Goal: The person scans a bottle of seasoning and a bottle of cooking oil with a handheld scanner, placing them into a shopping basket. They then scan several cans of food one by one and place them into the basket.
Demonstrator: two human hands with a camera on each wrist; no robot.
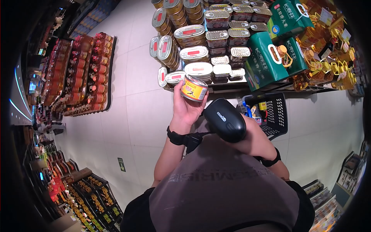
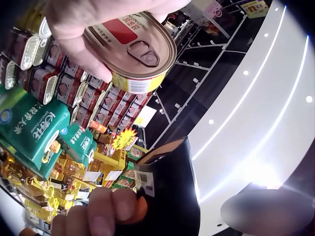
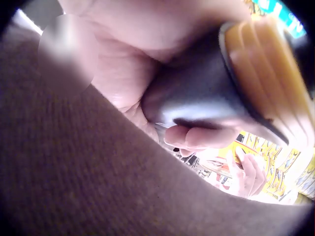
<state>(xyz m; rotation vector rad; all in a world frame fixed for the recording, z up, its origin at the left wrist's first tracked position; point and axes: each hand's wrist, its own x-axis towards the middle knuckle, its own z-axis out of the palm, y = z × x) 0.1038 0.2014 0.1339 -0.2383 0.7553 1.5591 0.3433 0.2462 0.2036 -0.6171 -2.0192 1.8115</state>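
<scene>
Tin held by its sides, label left bare beside a black device

The left hand (image 1: 185, 112) pinches a round tin (image 1: 194, 89) between thumb and fingers, in front of the far display and above the floor. The tin is tilted, its yellow label towards the person; the grip on its sides seems chosen to leave both print and barcode (image 1: 202, 94) uncovered. The left wrist view shows the ring pull (image 2: 143, 54) on the lid, free of the fingers.

Just right of the tin, the right hand (image 1: 250, 135) is wrapped round the lower part of a black device (image 1: 225, 119). Fingers curl beside an orange part (image 2: 140, 210), a hold that probably steadies the bulky head while keeping its front clear. Tin and device are close but apart, which likely lets each be turned without knocking the other.

Beyond the hands, oval tins (image 1: 198, 69) are stacked lid up, their flat ends presumably making the columns stable. Green packages (image 1: 262, 62) stand to their right, white handles exposed, as if for easy lifting. A black basket (image 1: 283, 116) sits near the display on the right, open side up; its contents are partly hidden, though bottles seem to be among them.
</scene>
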